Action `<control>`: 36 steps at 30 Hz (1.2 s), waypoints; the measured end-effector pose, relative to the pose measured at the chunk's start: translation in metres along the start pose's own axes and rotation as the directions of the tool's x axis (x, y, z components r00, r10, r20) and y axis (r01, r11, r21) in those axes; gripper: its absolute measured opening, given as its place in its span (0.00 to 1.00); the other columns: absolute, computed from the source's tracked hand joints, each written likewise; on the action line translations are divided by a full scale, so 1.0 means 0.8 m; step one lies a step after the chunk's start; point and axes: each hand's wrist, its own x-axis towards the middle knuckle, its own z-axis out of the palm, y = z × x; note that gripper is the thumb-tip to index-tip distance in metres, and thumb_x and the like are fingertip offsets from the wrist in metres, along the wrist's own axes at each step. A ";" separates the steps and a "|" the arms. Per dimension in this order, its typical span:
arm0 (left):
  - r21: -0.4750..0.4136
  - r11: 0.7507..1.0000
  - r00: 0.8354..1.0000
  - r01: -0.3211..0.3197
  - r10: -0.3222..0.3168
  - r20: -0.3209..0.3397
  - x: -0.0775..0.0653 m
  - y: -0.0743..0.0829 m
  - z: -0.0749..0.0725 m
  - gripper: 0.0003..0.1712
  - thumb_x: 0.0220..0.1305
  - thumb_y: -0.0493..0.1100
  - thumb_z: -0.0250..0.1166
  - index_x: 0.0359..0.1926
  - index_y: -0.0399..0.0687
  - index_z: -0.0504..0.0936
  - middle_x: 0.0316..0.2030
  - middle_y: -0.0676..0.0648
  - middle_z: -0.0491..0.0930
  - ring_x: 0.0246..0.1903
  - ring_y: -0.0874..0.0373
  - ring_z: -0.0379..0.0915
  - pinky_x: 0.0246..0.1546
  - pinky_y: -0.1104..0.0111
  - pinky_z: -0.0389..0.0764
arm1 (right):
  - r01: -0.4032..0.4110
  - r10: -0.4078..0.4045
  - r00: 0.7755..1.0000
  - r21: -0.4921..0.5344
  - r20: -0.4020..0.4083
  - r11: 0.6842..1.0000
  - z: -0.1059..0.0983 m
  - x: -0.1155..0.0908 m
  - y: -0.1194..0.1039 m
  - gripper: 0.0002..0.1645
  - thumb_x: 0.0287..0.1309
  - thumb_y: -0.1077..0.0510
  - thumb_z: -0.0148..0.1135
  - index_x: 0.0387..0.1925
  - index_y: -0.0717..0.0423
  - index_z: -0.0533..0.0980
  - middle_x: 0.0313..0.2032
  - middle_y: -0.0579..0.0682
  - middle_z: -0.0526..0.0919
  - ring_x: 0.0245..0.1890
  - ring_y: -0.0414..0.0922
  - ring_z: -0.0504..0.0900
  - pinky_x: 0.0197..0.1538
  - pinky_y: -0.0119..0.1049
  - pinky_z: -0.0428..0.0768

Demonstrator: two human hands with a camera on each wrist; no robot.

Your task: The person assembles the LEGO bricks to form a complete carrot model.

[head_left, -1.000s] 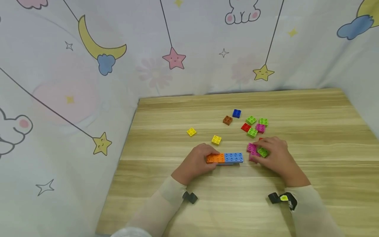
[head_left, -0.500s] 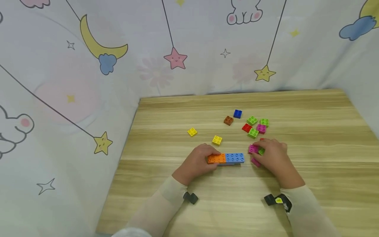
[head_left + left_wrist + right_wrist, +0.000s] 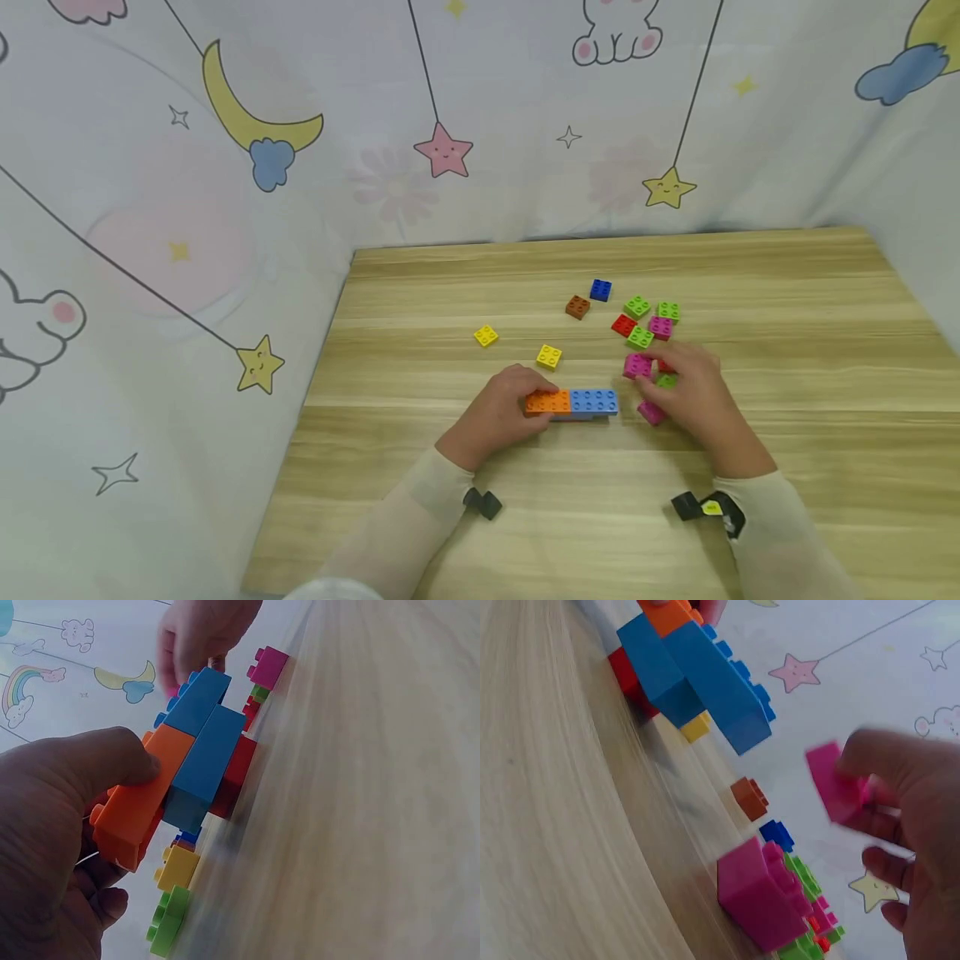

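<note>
My left hand (image 3: 495, 417) grips the orange end of a stack of building bricks. An orange brick (image 3: 548, 402) and a light-blue brick (image 3: 594, 402) lie end to end on top. Below them, in the left wrist view, are another blue brick (image 3: 208, 765) and a red brick (image 3: 236, 778). With thumb and fingers my right hand (image 3: 693, 404) pinches a small magenta brick (image 3: 832, 784), raised off the table right of the stack. Under that hand lie a second magenta brick (image 3: 651, 412), a partly covered green brick (image 3: 666, 381) and a partly covered red brick (image 3: 666, 365).
Two yellow bricks (image 3: 549, 357) lie behind the stack. Farther back are a brown brick (image 3: 577, 307), a dark-blue brick (image 3: 601, 289) and a cluster of green, red and magenta bricks (image 3: 640, 337). A printed curtain (image 3: 510, 200) borders the wooden table (image 3: 810, 350).
My right hand has separated one magenta brick from the bricks beneath it and lifted it slightly. The left hand and its stack stay in place.
</note>
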 end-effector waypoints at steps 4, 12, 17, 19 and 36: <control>0.000 1.000 1.000 -0.013 0.013 -0.004 0.000 -0.001 0.000 0.19 0.60 0.41 0.77 0.53 0.49 0.88 0.48 0.57 0.86 0.49 0.63 0.76 0.55 0.70 0.78 | 0.188 -0.188 0.982 0.121 -0.016 0.975 0.005 -0.005 -0.003 0.21 0.55 0.61 0.76 0.52 0.52 0.85 0.54 0.54 0.85 0.53 0.54 0.79 0.58 0.59 0.75; 0.004 1.000 1.000 -0.025 0.025 -0.003 0.001 -0.005 0.001 0.19 0.60 0.42 0.77 0.53 0.49 0.87 0.48 0.57 0.86 0.49 0.64 0.76 0.55 0.71 0.78 | 0.308 -0.322 0.946 0.194 0.042 0.931 0.012 -0.009 -0.007 0.20 0.52 0.64 0.80 0.47 0.46 0.87 0.46 0.39 0.85 0.48 0.41 0.81 0.49 0.40 0.83; -0.007 1.000 1.000 -0.030 0.030 -0.004 0.001 -0.003 0.000 0.19 0.60 0.42 0.77 0.53 0.48 0.88 0.47 0.56 0.86 0.48 0.64 0.76 0.55 0.70 0.78 | 0.296 -0.316 0.946 0.208 0.069 0.932 0.014 -0.009 -0.009 0.19 0.55 0.62 0.79 0.49 0.47 0.88 0.46 0.39 0.84 0.46 0.43 0.81 0.44 0.40 0.84; -0.006 1.000 1.000 -0.030 0.030 -0.003 0.001 -0.003 0.000 0.19 0.60 0.42 0.77 0.53 0.48 0.88 0.47 0.56 0.86 0.48 0.64 0.76 0.55 0.70 0.78 | 0.295 -0.316 0.946 0.207 0.076 0.933 0.014 -0.010 -0.009 0.19 0.57 0.60 0.78 0.50 0.47 0.88 0.46 0.39 0.85 0.46 0.44 0.82 0.44 0.41 0.85; -0.004 0.999 0.999 -0.040 0.040 -0.006 0.000 -0.003 0.001 0.19 0.60 0.41 0.77 0.53 0.47 0.88 0.47 0.55 0.86 0.48 0.63 0.76 0.55 0.70 0.78 | 0.039 -0.073 0.991 0.283 0.111 0.958 0.024 -0.012 -0.028 0.15 0.68 0.51 0.70 0.52 0.52 0.87 0.56 0.50 0.86 0.53 0.50 0.84 0.47 0.34 0.85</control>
